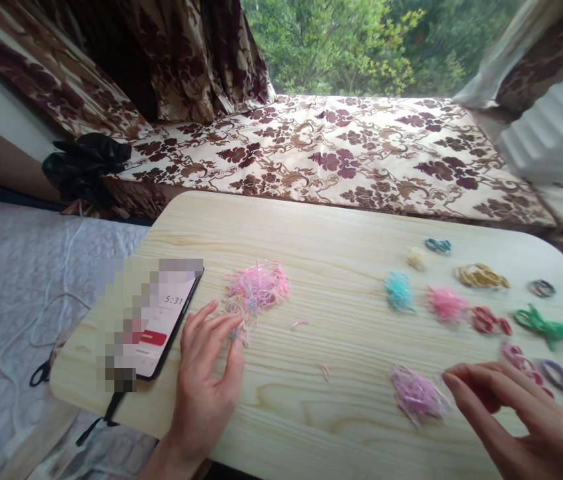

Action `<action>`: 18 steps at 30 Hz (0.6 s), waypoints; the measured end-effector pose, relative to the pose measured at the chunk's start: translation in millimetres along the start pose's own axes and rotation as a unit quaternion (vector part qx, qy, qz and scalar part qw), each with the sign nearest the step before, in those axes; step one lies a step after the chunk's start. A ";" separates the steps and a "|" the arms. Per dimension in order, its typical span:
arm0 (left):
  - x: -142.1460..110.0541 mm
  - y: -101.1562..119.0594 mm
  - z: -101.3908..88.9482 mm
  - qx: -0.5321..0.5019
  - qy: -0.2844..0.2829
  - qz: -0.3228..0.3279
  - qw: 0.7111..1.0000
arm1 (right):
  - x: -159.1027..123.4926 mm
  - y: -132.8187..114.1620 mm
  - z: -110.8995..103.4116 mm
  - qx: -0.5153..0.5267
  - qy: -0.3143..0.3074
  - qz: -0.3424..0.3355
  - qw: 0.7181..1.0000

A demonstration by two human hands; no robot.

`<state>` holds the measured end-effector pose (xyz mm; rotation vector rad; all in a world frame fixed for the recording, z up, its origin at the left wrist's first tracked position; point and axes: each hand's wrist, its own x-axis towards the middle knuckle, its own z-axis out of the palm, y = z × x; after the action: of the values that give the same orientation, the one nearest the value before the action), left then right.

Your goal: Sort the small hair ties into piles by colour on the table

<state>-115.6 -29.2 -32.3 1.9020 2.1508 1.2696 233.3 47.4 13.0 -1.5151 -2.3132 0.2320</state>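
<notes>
A heap of thin, mixed-colour elastic bands (258,287), mostly pink, lies left of centre on the wooden table. At its lower edge is my left hand (207,377), fingers spread, with its fingertips by a few stray bands. My right hand (521,410) is at the lower right, thumb and forefinger pinched together. Whatever may be in that pinch is too small to make out. Just left of those fingertips is a small purple pile of bands (417,395). A pink pile (447,304) and a turquoise pile (399,291) lie farther back.
Fabric hair ties, including a green bunch (544,325) and a mustard bunch (482,276), are spread on the right. A phone (161,320) with a timer lies at the left, partly blurred. Behind the table (311,240) runs a patterned window seat (331,153).
</notes>
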 end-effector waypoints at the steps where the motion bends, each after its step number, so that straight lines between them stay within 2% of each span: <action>1: -0.2 -0.2 0.0 0.001 0.000 0.000 1.000 | -1.0 1.1 -0.9 0.001 -0.018 -0.017 1.000; 5: -0.7 -0.3 0.0 0.009 -0.004 0.001 1.000 | -4.2 -1.3 -0.1 0.000 -0.062 -0.033 0.997; 18: 0.3 -1.4 0.4 0.010 -0.006 0.006 1.000 | -11.4 -1.0 -6.1 -0.028 -0.034 -0.037 0.998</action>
<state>-116.7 -28.6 -33.2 1.9278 2.1588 1.2394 238.9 36.2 16.6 -1.4662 -2.4429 0.2058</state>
